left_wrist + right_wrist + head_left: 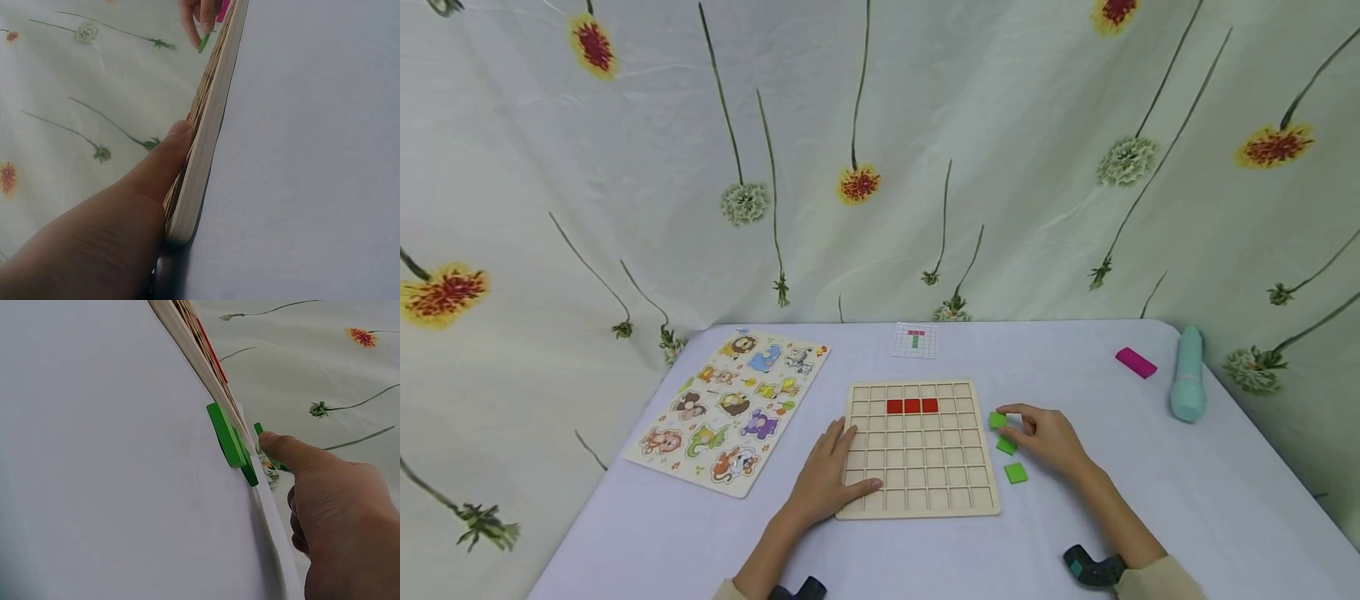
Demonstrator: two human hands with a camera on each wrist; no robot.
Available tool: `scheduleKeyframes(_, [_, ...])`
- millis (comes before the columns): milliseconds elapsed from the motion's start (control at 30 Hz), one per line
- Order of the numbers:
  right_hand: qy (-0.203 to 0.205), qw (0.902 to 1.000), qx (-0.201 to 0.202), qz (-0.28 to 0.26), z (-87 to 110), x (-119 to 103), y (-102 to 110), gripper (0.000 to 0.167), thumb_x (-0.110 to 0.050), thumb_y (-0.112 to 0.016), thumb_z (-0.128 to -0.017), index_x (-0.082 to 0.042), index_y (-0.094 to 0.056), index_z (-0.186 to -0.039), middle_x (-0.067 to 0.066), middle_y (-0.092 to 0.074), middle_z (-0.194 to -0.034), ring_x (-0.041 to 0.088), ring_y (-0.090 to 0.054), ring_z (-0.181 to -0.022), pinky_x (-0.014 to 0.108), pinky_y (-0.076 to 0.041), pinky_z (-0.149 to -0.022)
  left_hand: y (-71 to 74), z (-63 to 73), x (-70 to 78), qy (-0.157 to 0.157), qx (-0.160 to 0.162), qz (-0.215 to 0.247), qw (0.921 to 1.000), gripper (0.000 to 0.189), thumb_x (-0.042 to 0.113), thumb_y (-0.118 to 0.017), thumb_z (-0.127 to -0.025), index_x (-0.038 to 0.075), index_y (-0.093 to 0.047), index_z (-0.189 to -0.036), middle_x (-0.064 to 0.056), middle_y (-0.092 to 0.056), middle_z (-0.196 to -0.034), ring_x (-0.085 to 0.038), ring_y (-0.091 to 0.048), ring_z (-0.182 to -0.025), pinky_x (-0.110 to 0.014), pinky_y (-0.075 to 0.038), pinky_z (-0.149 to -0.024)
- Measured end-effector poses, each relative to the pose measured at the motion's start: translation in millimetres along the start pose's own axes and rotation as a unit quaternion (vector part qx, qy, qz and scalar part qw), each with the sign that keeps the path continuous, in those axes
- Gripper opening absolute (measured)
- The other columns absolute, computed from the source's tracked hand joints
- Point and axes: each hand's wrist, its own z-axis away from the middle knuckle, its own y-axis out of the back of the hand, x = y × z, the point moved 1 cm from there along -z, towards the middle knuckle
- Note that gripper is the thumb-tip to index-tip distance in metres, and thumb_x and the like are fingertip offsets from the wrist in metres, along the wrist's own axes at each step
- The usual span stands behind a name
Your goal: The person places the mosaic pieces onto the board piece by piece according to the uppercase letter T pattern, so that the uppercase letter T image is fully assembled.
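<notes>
A wooden grid board lies on the table, three red square tiles side by side in its second row from the top. My left hand rests on the board's left edge, fingers straight and thumb spread over the lower left cells; the thumb also shows in the left wrist view. Beyond the board's right edge, my right hand pinches a green square tile between thumb and fingers. Just below it lies a second green tile, and a third green tile lies nearer to me.
A small pattern card with a red and green T lies behind the board. To the left is an animal puzzle board. At the right back are a magenta block and a turquoise bottle-shaped object. A flowered cloth hangs behind the table.
</notes>
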Motion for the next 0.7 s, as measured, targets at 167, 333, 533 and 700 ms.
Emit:
scheduleKeyframes(167, [-0.001,0.9999,-0.016,-0.006,-6.3,-12.3,-9.9,0.030,-0.030,-0.072,-0.080,-0.015,-0.069,-0.106,-0.013,-0.032,-0.050,0.001,-0.026,-0.043,0.019,-0.023,-0.042,-0.1,-0.4,0.4,0.003,0.000,0.002,1.0000,0.098,0.066,-0.063,-0.072,0.004,-0.034,-0.142,-0.018,-0.021,-0.149,-0.037,-0.019,-0.135,-0.052,-0.023,-0.105])
scheduleKeyframes(333, [0.011,0.9996,-0.024,-0.011,-14.3,-25.5,-23.9,0.030,-0.031,-0.072,-0.080,-0.015,-0.070,-0.106,-0.014,-0.032,-0.049,0.000,-0.025,-0.042,0.019,-0.023,-0.040,0.2,-0.4,0.5,0.001,0.002,0.002,1.0000,0.098,0.066,-0.063,-0.072,0.004,-0.034,-0.142,-0.018,-0.021,-0.149,-0.037,-0.020,-0.135,-0.052,-0.023,-0.105])
scheduleKeyframes(533, [0.031,0.9983,-0.037,-0.032,-23.7,-43.5,-39.5,0.030,-0.031,-0.071,-0.081,-0.015,-0.070,-0.106,-0.015,-0.032,-0.048,-0.001,-0.025,-0.042,0.018,-0.024,-0.041,0.0,-0.4,-0.1,0.001,0.002,0.004,1.0000,0.098,0.066,-0.063,-0.072,0.004,-0.034,-0.142,-0.018,-0.022,-0.149,-0.038,-0.020,-0.135,-0.053,-0.024,-0.105])
scheduleKeyframes(700, [0.023,0.9976,-0.050,-0.040,-29.3,-53.5,-53.0,0.030,-0.033,-0.070,-0.082,-0.017,-0.069,-0.107,-0.015,-0.031,-0.047,-0.001,-0.024,-0.043,0.018,-0.022,-0.042,-0.6,-0.3,-0.8,0.002,-0.002,0.006,1.0000,0.098,0.067,-0.062,-0.072,0.004,-0.034,-0.142,-0.018,-0.022,-0.149,-0.037,-0.020,-0.135,-0.052,-0.024,-0.105])
